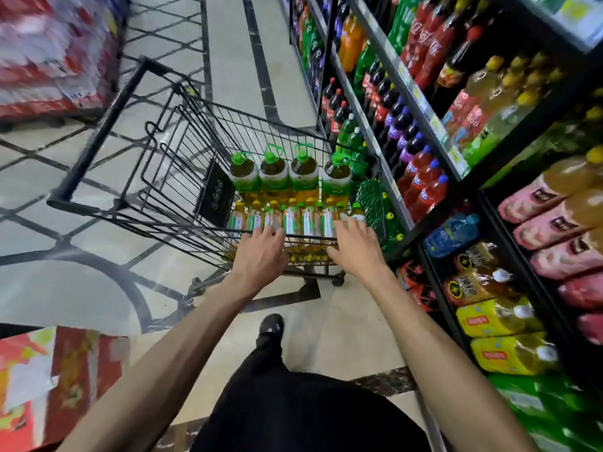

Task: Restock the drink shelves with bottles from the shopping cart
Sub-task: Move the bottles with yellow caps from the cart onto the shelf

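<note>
- Two hands reach to the near end of the cart (103, 125), which stands on the tiled floor (235, 44) just beside the shelves (421, 102).
- Left hand (261, 252): it lies over the cart's near rim with its fingers bent down onto the tops of the small bottles (293, 220). I cannot tell whether it grasps one.
- Right hand (355, 246): it is released, with fingers spread and fairly straight and the tips at the bottles at the right end of the row.
- Small bottles: they stand upright in one row across the near end of the cart, with green labels, yellow liquid, and yellow or green caps.
- Four jugs (273, 171) stand in a row behind them, with green caps, carry handles, dark yellow liquid and green labels.
- Shelves on the right: cola bottles (427, 50) sit high up. Purple-label bottles (401, 135) and red drinks (424, 181) with blue caps are one level down.
- Nearest on the shelves lie wrapped pink packs (538, 223) and yellow packs (496, 318).
- Red cartons (65, 380) sit at the lower left, and a blurred red stack (49, 53) stands at the upper left, across the aisle.
- One black shoe (270, 324) shows on the floor below the cart, between the forearms.
</note>
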